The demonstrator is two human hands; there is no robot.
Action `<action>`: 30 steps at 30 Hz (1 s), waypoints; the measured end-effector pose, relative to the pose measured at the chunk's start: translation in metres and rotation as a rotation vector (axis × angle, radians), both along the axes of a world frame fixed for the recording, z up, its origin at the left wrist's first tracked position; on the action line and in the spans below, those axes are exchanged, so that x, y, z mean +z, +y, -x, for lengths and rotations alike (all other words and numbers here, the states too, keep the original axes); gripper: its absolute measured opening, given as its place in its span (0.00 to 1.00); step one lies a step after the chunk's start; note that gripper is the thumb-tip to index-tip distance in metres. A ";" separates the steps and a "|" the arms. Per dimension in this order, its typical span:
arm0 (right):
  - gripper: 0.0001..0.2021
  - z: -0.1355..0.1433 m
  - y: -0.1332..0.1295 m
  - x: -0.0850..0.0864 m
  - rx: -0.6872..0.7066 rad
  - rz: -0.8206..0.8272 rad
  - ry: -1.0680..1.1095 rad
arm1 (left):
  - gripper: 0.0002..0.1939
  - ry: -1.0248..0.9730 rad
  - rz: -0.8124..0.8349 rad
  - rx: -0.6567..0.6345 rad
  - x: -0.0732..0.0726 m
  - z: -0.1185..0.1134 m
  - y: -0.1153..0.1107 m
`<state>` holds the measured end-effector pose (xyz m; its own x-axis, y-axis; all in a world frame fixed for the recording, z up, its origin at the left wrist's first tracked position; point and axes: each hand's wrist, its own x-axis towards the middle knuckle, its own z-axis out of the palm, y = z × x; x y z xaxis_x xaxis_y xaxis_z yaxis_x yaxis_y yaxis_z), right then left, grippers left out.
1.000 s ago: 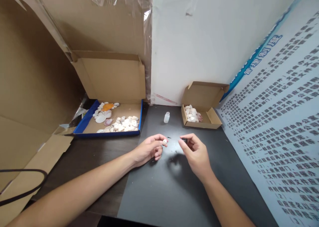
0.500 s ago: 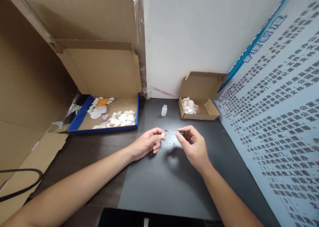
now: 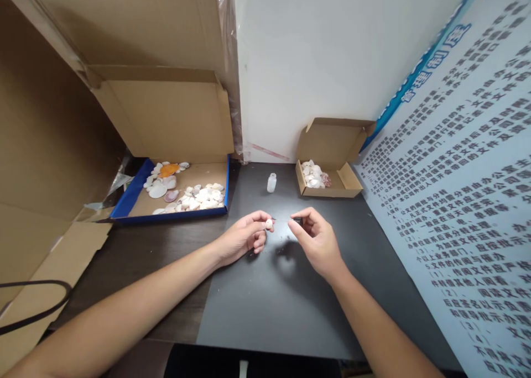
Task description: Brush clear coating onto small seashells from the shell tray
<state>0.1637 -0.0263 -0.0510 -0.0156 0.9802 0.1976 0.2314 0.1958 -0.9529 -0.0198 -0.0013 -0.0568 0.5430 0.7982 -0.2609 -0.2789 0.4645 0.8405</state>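
Note:
Pinched in the fingertips of my left hand (image 3: pixel 248 235) is a small whitish seashell (image 3: pixel 269 224). My right hand (image 3: pixel 314 237) grips the black cap of a thin brush applicator (image 3: pixel 297 221), whose fine stem points left. The brush tip is at the shell's upper edge; whether it touches cannot be made out. Beyond the hands, a small uncapped bottle (image 3: pixel 271 183) of whitish, translucent material stands upright on the dark mat (image 3: pixel 265 306).
At the back left, an open blue-edged box (image 3: pixel 136 204) holds white shells and an orange one. A smaller cardboard box (image 3: pixel 332 192) with shells stands at the back right. A printed board (image 3: pixel 468 162) lines the right side; black cable (image 3: pixel 50 284) loops at left.
My right hand has moved left, bringing the brush tip to the shell. The shell has turned slightly in my left fingers. The view has shifted a little.

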 end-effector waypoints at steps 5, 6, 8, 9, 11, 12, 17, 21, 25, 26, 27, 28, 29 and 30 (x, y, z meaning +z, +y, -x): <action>0.09 -0.002 0.001 -0.001 -0.030 -0.032 -0.026 | 0.10 0.008 -0.011 -0.014 -0.001 0.000 0.000; 0.09 -0.002 0.001 -0.001 -0.048 -0.041 -0.025 | 0.10 0.005 -0.015 -0.013 -0.001 0.000 -0.001; 0.10 -0.003 0.001 -0.002 0.014 -0.005 0.019 | 0.11 -0.006 -0.023 -0.012 -0.002 -0.001 -0.001; 0.10 -0.003 0.001 -0.002 0.044 0.012 0.035 | 0.11 -0.013 -0.025 -0.009 -0.002 -0.002 -0.002; 0.10 -0.004 0.001 -0.003 0.027 0.004 0.014 | 0.11 -0.019 -0.022 -0.009 -0.002 -0.002 -0.002; 0.10 -0.004 0.001 -0.004 -0.005 -0.014 -0.007 | 0.12 -0.021 -0.018 -0.008 -0.002 -0.002 -0.002; 0.09 -0.005 0.001 -0.002 0.075 0.013 0.000 | 0.11 -0.055 -0.001 -0.010 -0.002 0.000 -0.001; 0.08 -0.004 -0.001 -0.001 0.033 -0.042 -0.065 | 0.10 -0.052 -0.004 -0.014 -0.002 0.001 -0.001; 0.07 -0.005 -0.002 0.000 0.027 -0.064 -0.093 | 0.09 -0.047 -0.013 -0.020 -0.001 0.001 -0.001; 0.07 -0.005 -0.002 0.000 -0.015 -0.078 -0.104 | 0.09 -0.043 -0.009 -0.019 -0.001 0.001 -0.001; 0.07 -0.005 -0.001 0.000 -0.040 -0.083 -0.102 | 0.10 -0.041 -0.006 -0.017 -0.001 0.001 -0.001; 0.07 -0.005 -0.001 0.001 -0.033 -0.075 -0.091 | 0.10 -0.042 -0.004 -0.018 -0.001 0.001 -0.001; 0.07 -0.005 -0.001 0.001 -0.004 -0.061 -0.078 | 0.10 -0.043 -0.002 -0.021 -0.001 0.001 -0.001; 0.07 -0.005 -0.001 0.001 0.025 -0.049 -0.073 | 0.10 -0.041 0.000 -0.023 -0.001 0.001 -0.001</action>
